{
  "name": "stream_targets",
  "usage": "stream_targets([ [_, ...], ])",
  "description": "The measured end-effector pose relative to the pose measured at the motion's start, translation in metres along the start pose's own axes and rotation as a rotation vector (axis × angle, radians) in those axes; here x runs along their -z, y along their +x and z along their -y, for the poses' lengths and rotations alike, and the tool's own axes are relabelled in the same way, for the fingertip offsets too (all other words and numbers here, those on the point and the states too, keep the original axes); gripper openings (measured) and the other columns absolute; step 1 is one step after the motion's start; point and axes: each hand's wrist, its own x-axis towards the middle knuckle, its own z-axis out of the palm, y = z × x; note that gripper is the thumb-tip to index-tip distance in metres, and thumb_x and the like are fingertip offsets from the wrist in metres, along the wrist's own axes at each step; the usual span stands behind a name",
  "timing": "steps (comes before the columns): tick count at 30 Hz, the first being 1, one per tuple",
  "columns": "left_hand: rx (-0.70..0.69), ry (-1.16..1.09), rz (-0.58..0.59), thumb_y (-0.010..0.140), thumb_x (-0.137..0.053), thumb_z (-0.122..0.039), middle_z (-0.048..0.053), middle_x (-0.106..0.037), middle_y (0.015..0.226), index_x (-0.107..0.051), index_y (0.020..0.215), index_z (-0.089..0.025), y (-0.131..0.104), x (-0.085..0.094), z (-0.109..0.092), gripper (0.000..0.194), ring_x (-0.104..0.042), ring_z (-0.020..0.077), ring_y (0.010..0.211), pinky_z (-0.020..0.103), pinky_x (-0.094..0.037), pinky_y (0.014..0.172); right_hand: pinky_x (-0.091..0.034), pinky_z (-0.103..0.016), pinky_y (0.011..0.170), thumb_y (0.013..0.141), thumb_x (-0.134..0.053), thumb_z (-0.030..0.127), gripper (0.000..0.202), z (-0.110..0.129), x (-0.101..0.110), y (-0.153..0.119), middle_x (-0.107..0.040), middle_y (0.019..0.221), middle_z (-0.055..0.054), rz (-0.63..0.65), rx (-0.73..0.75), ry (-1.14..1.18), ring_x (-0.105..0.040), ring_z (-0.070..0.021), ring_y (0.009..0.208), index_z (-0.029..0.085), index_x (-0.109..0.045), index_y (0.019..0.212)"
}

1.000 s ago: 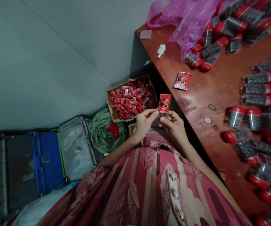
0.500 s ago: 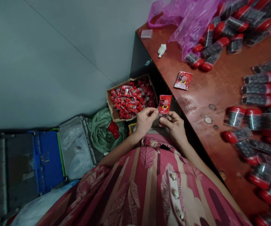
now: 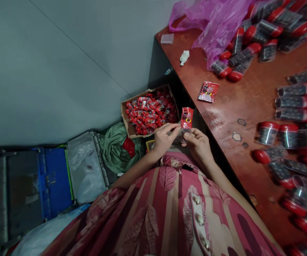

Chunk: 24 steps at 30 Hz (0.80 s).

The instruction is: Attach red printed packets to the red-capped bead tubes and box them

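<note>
One pink garment with cream and maroon stripes [image 3: 166, 195] fills the nearest part of the view. Beyond it, the bare right hand [image 3: 200, 144] pinches the lower end of a small, flat, red printed packet with a clear lower part [image 3: 186, 118] between thumb and fingers, holding it upright. The bare left hand [image 3: 164, 138] comes in at the packet's left edge, thumb and forefinger drawn close together; I cannot tell whether they grip the edge or merely touch it. The packet is thus between the two hands, just beside the tabletop but not on it. The step in hand looks like fine handling of that edge; the next move seems to call for a firm right pinch and light work by the left fingers. Farther on, a brown cardboard box [image 3: 125, 121] holds a heap of small red wrapped packages [image 3: 149, 115]. On the reddish-brown tabletop [image 3: 220, 119] lies another red printed packet [image 3: 208, 91], with many clear plastic tubes with red rounded ends [image 3: 295, 102] to the right and a translucent purple plastic bag [image 3: 214, 25] farthest off.
</note>
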Motion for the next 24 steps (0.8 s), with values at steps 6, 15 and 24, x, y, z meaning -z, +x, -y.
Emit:
stream_targets([
  [6,-0.136,0.115,-0.002,0.084,-0.055,-0.018,0.003,-0.068,0.074,-0.067,0.079,-0.017,0.004,0.002,0.000,0.013,-0.062,0.0099,0.067,0.021,-0.047,0.066,-0.051,-0.018,0.046,0.058,-0.082,0.029,0.026,0.000,0.001,0.000,-0.060,0.069,0.003,-0.002,0.014,-0.034,-0.052,-0.0067,0.054,0.019,-0.065,0.076],
  [15,-0.077,0.187,0.120,0.085,-0.047,-0.021,0.003,-0.063,0.071,-0.060,0.074,-0.019,0.008,0.003,-0.001,0.018,-0.056,0.0116,0.068,0.023,-0.044,0.068,-0.050,-0.017,0.045,0.061,-0.080,0.029,0.025,-0.002,0.000,0.000,-0.060,0.067,0.003,-0.006,0.023,-0.049,-0.053,-0.0069,0.053,0.018,-0.064,0.077],
  [24,-0.149,0.080,0.225,0.080,-0.048,-0.018,0.002,-0.058,0.069,-0.053,0.072,-0.020,0.017,0.015,0.009,0.010,-0.054,0.0120,0.068,0.024,-0.044,0.066,-0.049,-0.016,0.043,0.058,-0.082,0.028,0.024,-0.002,-0.005,-0.005,-0.057,0.061,0.005,0.033,-0.014,-0.008,-0.051,-0.0052,0.048,0.017,-0.063,0.067],
])
